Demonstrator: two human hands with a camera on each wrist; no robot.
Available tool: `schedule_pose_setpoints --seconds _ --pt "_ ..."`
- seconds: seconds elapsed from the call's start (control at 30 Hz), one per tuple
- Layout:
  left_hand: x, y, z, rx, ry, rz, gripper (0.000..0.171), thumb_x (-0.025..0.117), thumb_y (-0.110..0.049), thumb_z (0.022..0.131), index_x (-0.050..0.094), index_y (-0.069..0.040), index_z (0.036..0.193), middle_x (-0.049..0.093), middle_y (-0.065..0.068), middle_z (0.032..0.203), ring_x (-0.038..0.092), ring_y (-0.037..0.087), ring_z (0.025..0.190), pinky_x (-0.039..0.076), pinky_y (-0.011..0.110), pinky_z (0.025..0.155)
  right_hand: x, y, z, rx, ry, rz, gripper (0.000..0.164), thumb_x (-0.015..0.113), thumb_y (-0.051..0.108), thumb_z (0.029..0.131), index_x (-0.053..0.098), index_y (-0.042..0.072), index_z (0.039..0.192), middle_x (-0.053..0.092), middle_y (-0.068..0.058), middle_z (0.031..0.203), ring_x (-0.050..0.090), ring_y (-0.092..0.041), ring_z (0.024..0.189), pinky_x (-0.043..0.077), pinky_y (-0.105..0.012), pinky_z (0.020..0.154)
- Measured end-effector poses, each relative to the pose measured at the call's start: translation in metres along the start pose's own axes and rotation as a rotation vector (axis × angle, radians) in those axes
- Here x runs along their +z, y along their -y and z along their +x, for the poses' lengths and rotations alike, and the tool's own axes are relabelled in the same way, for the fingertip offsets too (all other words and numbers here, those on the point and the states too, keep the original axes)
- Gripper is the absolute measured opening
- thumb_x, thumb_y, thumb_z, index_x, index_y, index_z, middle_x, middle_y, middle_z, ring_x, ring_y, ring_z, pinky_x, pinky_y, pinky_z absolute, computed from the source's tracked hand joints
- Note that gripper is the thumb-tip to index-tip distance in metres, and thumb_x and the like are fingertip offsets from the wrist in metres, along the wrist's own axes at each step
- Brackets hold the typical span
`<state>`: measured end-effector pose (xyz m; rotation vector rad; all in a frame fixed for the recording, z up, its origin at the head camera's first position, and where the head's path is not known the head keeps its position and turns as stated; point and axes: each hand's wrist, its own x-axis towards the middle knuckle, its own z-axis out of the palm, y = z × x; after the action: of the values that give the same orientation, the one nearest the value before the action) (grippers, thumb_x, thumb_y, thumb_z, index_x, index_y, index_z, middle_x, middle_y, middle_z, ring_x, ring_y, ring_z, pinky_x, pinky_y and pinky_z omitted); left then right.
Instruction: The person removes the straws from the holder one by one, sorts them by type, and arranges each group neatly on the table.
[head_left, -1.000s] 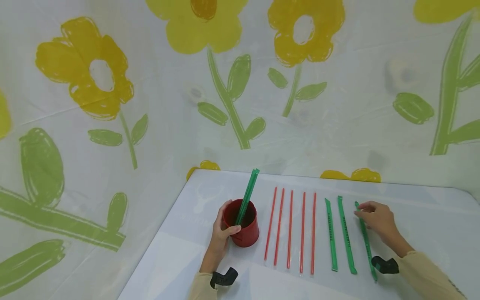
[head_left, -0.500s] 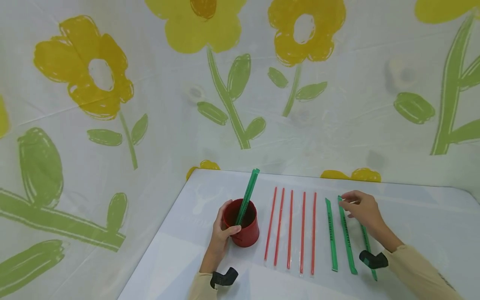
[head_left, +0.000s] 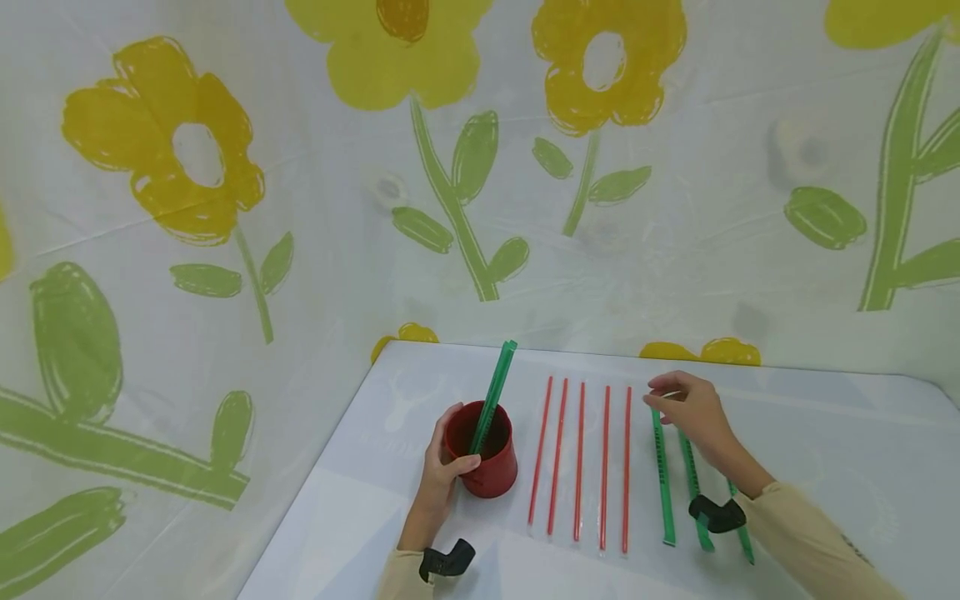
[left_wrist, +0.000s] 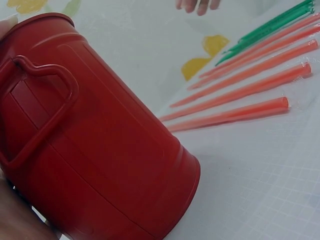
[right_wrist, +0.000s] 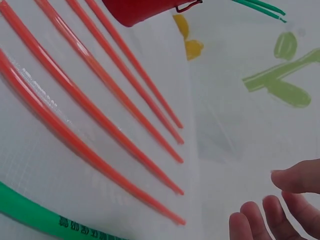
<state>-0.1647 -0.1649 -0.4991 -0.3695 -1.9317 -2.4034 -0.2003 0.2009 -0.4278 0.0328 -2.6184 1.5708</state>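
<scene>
My left hand [head_left: 442, 471] grips the red metal canister [head_left: 495, 475], thumb at its rim. A wire handle [left_wrist: 52, 100] shows on the canister's side in the left wrist view. Green paper-wrapped straws [head_left: 495, 387] lean inside the canister. My right hand [head_left: 697, 417] hangs over the far end of a green wrapped straw [head_left: 663, 483], its fingers loosely bent. In the right wrist view the thumb stands apart from the fingers [right_wrist: 275, 215], with nothing between them. Two more green wrapped straws lie to the right, partly hidden behind the right hand and forearm.
Several red straws [head_left: 578, 467] in clear wraps lie side by side between the canister and the green straws. A white table [head_left: 352, 500] bears everything. Behind it hangs a flower-printed cloth [head_left: 337, 225]. Black bands [head_left: 717, 513] sit on both wrists.
My right hand has moved left, from the far end of the rightmost green straw across the middle one to the leftmost. The left hand and canister have stayed in place.
</scene>
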Motion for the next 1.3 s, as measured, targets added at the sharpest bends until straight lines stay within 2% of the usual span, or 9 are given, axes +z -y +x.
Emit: schedule_pose_setpoints --seconds 0.1,0.2,0.27,0.33,0.47,0.53,0.73,0.97,1.3 --pt "0.000 -0.001 0.000 -0.006 0.002 0.003 0.077 0.062 -0.005 0.077 0.028 -0.013 0.145 0.038 0.014 0.141 0.032 0.032 0.128 0.046 0.039 0.093 0.006 -0.002 0.004 -0.030 -0.008 0.014 0.035 0.064 0.025 0.090 0.059 -0.004 0.110 0.062 -0.019 0.100 0.061 -0.036 0.086 0.056 -0.031 0.065" --pt "0.000 -0.001 0.000 -0.015 -0.002 0.008 0.077 0.063 -0.005 0.077 0.028 -0.012 0.145 0.038 0.013 0.141 0.032 0.032 0.128 0.047 0.039 0.093 0.016 -0.014 0.014 -0.035 -0.031 -0.003 0.034 0.067 0.031 0.088 0.061 0.003 0.107 0.063 -0.011 0.097 0.062 -0.029 0.084 0.055 -0.042 0.060" --pt "0.000 -0.001 0.000 -0.017 -0.005 0.009 0.077 0.063 -0.005 0.076 0.028 -0.012 0.145 0.038 0.014 0.141 0.032 0.033 0.128 0.047 0.039 0.092 0.020 -0.014 0.017 -0.042 -0.025 -0.005 0.036 0.067 0.035 0.087 0.061 0.005 0.107 0.063 -0.009 0.098 0.063 -0.026 0.084 0.054 -0.048 0.061" --pt "0.001 -0.001 0.000 -0.019 -0.010 0.010 0.077 0.063 -0.004 0.076 0.029 -0.013 0.145 0.037 0.014 0.141 0.032 0.033 0.129 0.047 0.038 0.092 0.023 -0.009 0.017 -0.045 -0.019 0.005 0.036 0.067 0.035 0.087 0.061 0.006 0.107 0.063 -0.009 0.099 0.063 -0.026 0.086 0.055 -0.048 0.062" --pt "0.003 0.000 0.000 -0.017 -0.003 0.005 0.076 0.062 -0.003 0.077 0.030 -0.016 0.145 0.036 0.015 0.143 0.030 0.034 0.130 0.047 0.038 0.092 0.024 0.018 0.009 -0.054 0.016 0.065 0.034 0.066 0.025 0.089 0.059 -0.002 0.110 0.061 -0.019 0.105 0.061 -0.034 0.090 0.056 -0.034 0.069" --pt "0.003 0.000 0.000 -0.014 0.001 0.001 0.076 0.062 -0.003 0.077 0.029 -0.015 0.145 0.035 0.016 0.143 0.030 0.035 0.130 0.047 0.038 0.092 0.028 0.026 0.008 -0.040 0.017 0.067 0.031 0.066 0.022 0.089 0.060 0.000 0.109 0.061 -0.017 0.105 0.062 -0.031 0.090 0.056 -0.032 0.070" --pt "0.001 -0.001 -0.001 -0.012 -0.014 0.001 0.077 0.062 -0.003 0.076 0.031 -0.017 0.145 0.037 0.013 0.142 0.033 0.030 0.128 0.047 0.039 0.092 0.045 0.040 0.012 -0.046 0.057 0.126 0.026 0.067 0.017 0.088 0.060 0.002 0.109 0.061 -0.017 0.107 0.063 -0.028 0.089 0.056 -0.037 0.073" --pt "0.000 -0.002 -0.001 -0.010 -0.007 0.009 0.076 0.062 -0.004 0.077 0.030 -0.016 0.145 0.038 0.013 0.141 0.034 0.028 0.126 0.046 0.039 0.093 0.067 0.053 0.016 -0.098 0.108 0.197 0.026 0.068 0.014 0.087 0.061 0.003 0.109 0.062 -0.014 0.107 0.063 -0.024 0.090 0.055 -0.030 0.073" --pt "0.002 -0.003 -0.001 -0.022 -0.017 0.020 0.079 0.063 -0.004 0.076 0.028 -0.015 0.146 0.038 0.011 0.142 0.033 0.029 0.128 0.046 0.039 0.093 0.098 0.077 0.021 -0.148 0.131 0.261 0.026 0.069 0.011 0.085 0.061 0.006 0.109 0.063 -0.011 0.105 0.062 -0.024 0.094 0.055 -0.033 0.075"
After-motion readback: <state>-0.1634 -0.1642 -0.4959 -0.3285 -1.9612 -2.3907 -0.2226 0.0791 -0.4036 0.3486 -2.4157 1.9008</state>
